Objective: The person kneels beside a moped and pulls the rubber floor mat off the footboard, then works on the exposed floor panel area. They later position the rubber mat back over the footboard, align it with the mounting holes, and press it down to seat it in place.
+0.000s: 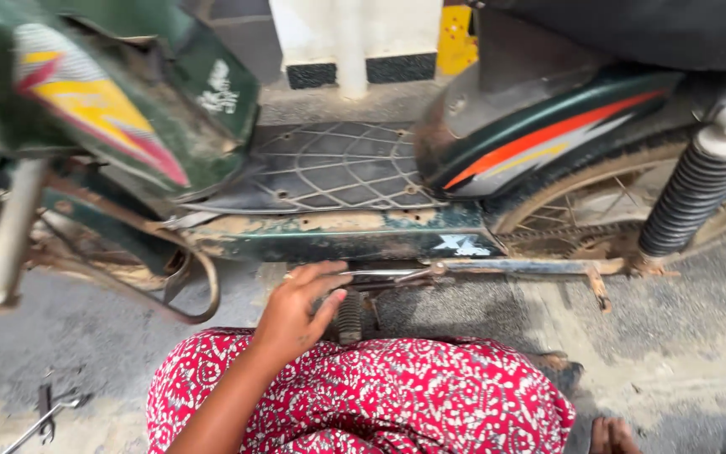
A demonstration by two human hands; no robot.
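Our left hand (296, 313) reached under the green moped (338, 231), fingers loosely curled beside the ribbed footpeg (349, 317); white emblem (460, 245) on the panel above; right hand unseen.

Single head view, steeply downward and close, facing a moped's (363, 193) side.

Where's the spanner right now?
The spanner lies on the ground at bottom left of the head view, left of the red patterned cloth, away from the left hand.
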